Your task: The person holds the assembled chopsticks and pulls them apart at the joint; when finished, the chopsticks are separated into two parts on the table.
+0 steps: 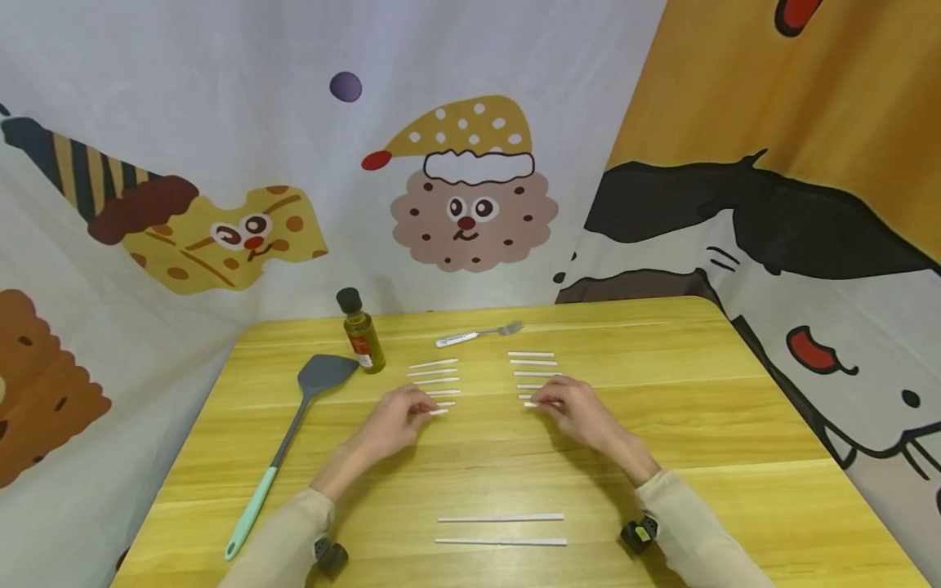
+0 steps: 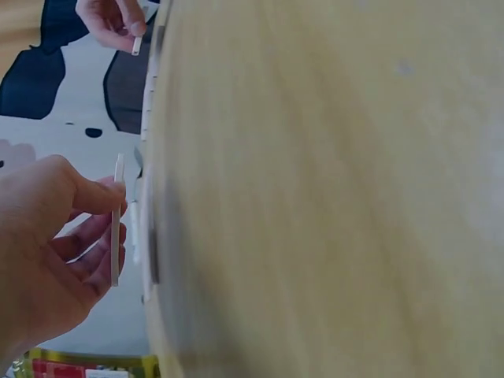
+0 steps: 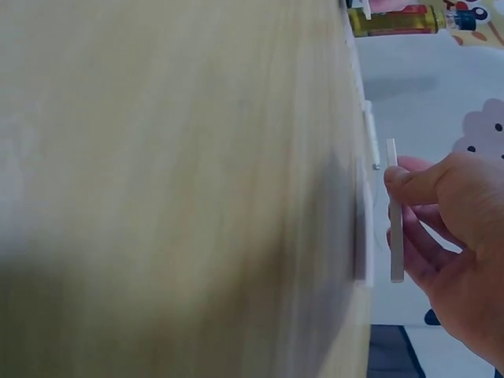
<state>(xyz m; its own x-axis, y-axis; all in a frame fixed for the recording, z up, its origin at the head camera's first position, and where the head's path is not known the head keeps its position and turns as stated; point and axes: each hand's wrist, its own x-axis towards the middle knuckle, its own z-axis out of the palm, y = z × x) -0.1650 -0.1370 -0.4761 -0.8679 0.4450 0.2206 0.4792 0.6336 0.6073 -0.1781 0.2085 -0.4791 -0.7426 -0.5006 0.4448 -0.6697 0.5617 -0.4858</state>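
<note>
My left hand (image 1: pixel 393 420) pinches a short, thin white stick (image 2: pixel 117 236) between thumb and fingers. A similar short white stick (image 3: pixel 396 244) is pinched in my right hand (image 1: pixel 581 408). Both wrist views show these sticks held just above the table surface. Beyond the left hand lies a column of several short white sticks (image 1: pixel 437 380), roughly parallel. Another column of short white sticks (image 1: pixel 532 363) lies beyond the right hand, partly covered by its fingers. Two longer white sticks (image 1: pixel 501 518) lie side by side near the front of the table, between the forearms.
A spatula (image 1: pixel 288 433) with a grey blade and mint handle lies on the left. Behind it stands an oil bottle (image 1: pixel 363 339) with a black cap. A fork (image 1: pixel 478 335) rests near the back edge of the wooden table (image 1: pixel 706 392). A cartoon-printed cloth (image 1: pixel 294 98) hangs behind.
</note>
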